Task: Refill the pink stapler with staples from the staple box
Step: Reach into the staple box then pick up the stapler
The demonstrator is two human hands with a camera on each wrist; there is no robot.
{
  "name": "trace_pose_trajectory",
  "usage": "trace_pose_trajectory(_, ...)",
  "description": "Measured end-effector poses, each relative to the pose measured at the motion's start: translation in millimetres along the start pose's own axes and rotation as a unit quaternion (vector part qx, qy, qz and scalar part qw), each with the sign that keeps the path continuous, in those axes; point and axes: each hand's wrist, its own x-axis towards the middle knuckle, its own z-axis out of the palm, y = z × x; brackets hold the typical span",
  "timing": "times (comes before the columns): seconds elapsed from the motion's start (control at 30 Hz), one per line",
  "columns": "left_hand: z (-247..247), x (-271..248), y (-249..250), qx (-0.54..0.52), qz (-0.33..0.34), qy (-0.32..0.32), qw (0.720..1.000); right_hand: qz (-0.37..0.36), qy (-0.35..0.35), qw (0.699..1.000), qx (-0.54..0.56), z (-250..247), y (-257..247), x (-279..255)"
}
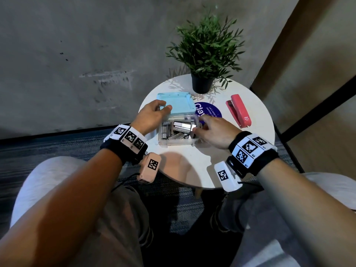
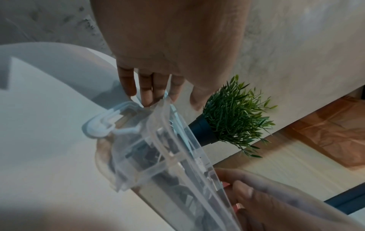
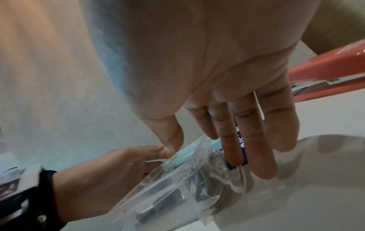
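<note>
A clear staple box [image 1: 178,141] stands on the round white table [image 1: 237,151]. Its light-blue lid [image 1: 176,104] is swung open toward the far side, and silver staple strips [image 1: 181,125] lie inside. My left hand [image 1: 164,106] grips the box's far-left corner, thumb on the lid's edge; the same hand [image 2: 158,96] shows fingers against the wall by the latch. My right hand [image 1: 199,125] holds the box's right wall, thumb at the rim, fingers [image 3: 254,148] down the outside. The pink stapler [image 1: 238,110] lies apart on the right of the table, untouched.
A potted green plant [image 1: 204,54] stands at the table's far edge behind the box. A round purple sticker [image 1: 211,112] lies on the tabletop between box and stapler. Grey wall to the left, wooden panel to the right, my knees under the near edge.
</note>
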Motion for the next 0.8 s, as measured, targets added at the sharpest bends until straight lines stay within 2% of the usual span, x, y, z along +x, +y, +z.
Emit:
trace_pose_trajectory(0.17, -4, -3, 0, 0.068, 0.024, -0.005, 0.997, 0.005, -0.001, 1.000, -0.003, -1, -1, -1)
trace_pose_trajectory(0.33, -10, -9, 2, 0.150, 0.046, -0.039, 0.987, 0.002, -0.005, 1.000, -0.002, -3, -3, -3)
trace_pose_trajectory(0.6, -17, -21, 9, 0.252, 0.064, -0.033, 0.965, -0.002, 0.012, 1.000, -0.005, -7, -1, -2)
trace_pose_trajectory(0.67, -19, -27, 13, 0.261, 0.076, -0.049, 0.961, -0.002, 0.010, 1.000, -0.006, -8, 0, -1)
trace_pose_trajectory(0.8, -18, -36, 20, 0.281, 0.078, -0.130, 0.948, -0.002, 0.014, 1.000, -0.005, -8, 0, 0)
